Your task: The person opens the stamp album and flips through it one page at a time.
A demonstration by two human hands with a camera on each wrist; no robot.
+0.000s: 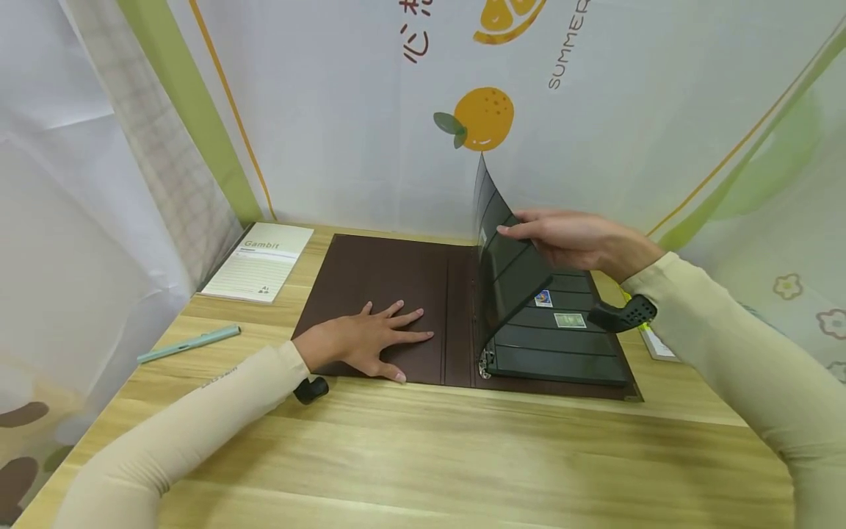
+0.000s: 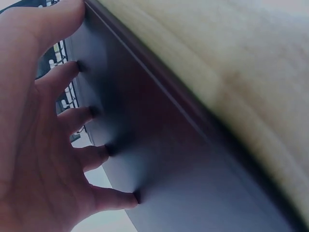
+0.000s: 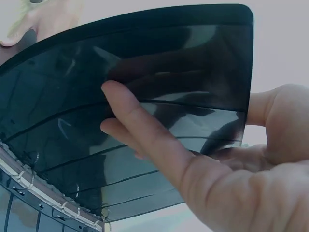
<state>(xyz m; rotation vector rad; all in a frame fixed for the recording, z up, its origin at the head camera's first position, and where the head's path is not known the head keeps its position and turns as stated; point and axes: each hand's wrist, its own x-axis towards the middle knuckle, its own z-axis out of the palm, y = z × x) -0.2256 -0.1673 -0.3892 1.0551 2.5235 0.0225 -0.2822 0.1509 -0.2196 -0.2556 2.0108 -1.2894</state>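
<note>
A dark brown stamp album (image 1: 390, 257) lies open on the wooden table. My left hand (image 1: 370, 339) rests with spread fingers on its left inside cover, and the left wrist view shows the fingertips (image 2: 99, 152) touching that dark surface. On the right side, my right hand (image 1: 581, 239) holds a raised black stamp page (image 1: 505, 275) between thumb and fingers. In the right wrist view the page (image 3: 193, 63) bends, with fingers (image 3: 140, 121) along one face. Below it, a blue stamp (image 1: 543, 298) and a green stamp (image 1: 570, 320) sit in strips on another black page (image 1: 555, 360).
A pale green pen (image 1: 189, 344) and a notepad marked Gambit (image 1: 259, 262) lie left of the album. Partly hidden by the right forearm, a white item (image 1: 657, 345) lies at the album's right. Metal rings (image 1: 485, 364) bind the pages. A printed curtain (image 1: 344, 132) hangs behind the table.
</note>
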